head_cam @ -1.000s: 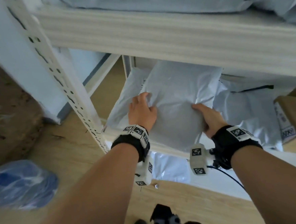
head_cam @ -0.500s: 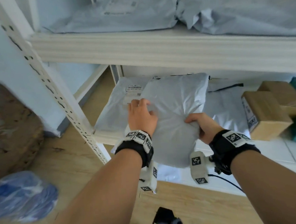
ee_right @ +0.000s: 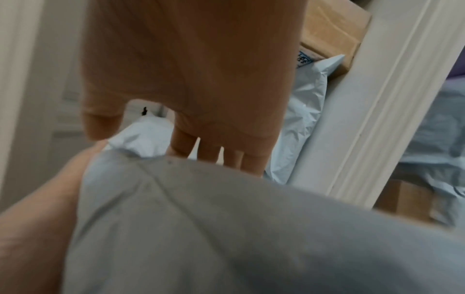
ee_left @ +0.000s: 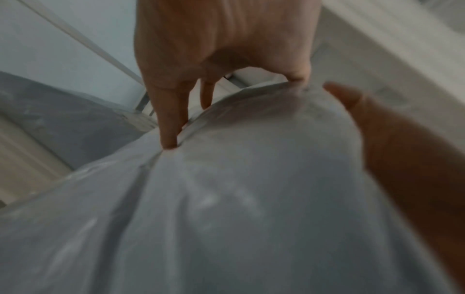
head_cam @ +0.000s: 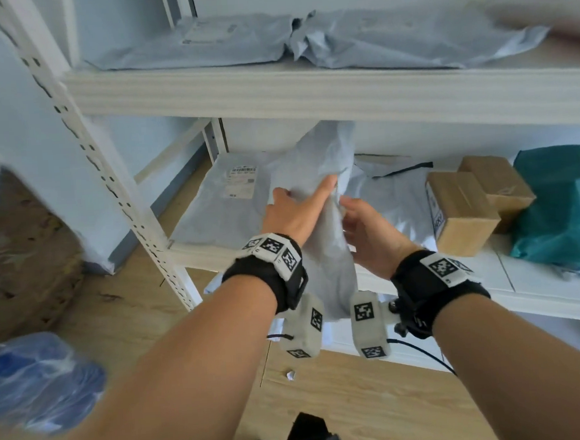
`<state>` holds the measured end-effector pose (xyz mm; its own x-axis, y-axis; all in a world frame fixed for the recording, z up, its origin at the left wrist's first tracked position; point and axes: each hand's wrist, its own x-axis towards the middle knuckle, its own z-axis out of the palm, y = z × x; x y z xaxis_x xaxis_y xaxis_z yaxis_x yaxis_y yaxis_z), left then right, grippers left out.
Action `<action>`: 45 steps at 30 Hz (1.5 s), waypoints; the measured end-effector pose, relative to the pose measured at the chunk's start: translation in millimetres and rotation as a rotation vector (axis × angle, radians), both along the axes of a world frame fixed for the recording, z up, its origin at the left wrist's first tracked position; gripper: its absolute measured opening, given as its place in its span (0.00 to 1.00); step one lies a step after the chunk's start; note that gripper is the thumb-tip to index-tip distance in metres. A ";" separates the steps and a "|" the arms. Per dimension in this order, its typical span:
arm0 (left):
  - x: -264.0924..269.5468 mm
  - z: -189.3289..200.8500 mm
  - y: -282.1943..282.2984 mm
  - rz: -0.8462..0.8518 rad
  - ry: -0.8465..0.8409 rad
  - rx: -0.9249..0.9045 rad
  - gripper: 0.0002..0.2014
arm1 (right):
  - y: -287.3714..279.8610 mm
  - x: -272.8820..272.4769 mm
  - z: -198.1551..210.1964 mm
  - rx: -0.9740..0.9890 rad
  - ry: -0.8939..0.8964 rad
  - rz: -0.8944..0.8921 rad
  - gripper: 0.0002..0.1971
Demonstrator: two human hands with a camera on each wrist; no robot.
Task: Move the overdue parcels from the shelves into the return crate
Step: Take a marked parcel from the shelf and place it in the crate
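You have the grey parcel [head_cam: 320, 238] sandwiched upright between both palms, just in front of the lower shelf [head_cam: 526, 282], and that hold makes sense: a soft poly mailer sags if pinched at 1 corner, so pressing it from 2 sides keeps it stiff enough to carry.

Your left hand [head_cam: 295, 214] lies on its left face with the fingers [ee_left: 171, 119] stretched out and pressing into the plastic; the left wrist view shows 1 fingertip denting the film and the thumb lying along the far side, so this hand braces more than it clutches.

Your right hand [head_cam: 369, 238] meets the parcel from the right, fingers [ee_right: 214, 151] reaching past its top fold and the thumb on the near face. How tightly they curl behind the bag is hidden, so I cannot tell whether it truly grips.

The parcel's upper end rises beyond your fingertips towards the upper shelf [head_cam: 307, 88], while its lower end hangs below your wrists, clear of the shelf edge.

Another labelled mailer [head_cam: 225, 203] lies flat to the left on the shelf board, and 2 cardboard boxes [head_cam: 466, 207] sit to the right beside a teal bag [head_cam: 562, 207].

No return crate is in view.
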<state>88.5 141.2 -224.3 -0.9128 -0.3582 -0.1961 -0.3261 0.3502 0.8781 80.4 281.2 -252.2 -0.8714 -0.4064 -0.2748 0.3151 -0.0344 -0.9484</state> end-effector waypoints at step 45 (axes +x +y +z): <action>36.3 -38.0 -128.9 -0.032 -0.211 0.059 0.10 | -32.2 38.8 -44.0 0.239 -0.172 -0.470 0.14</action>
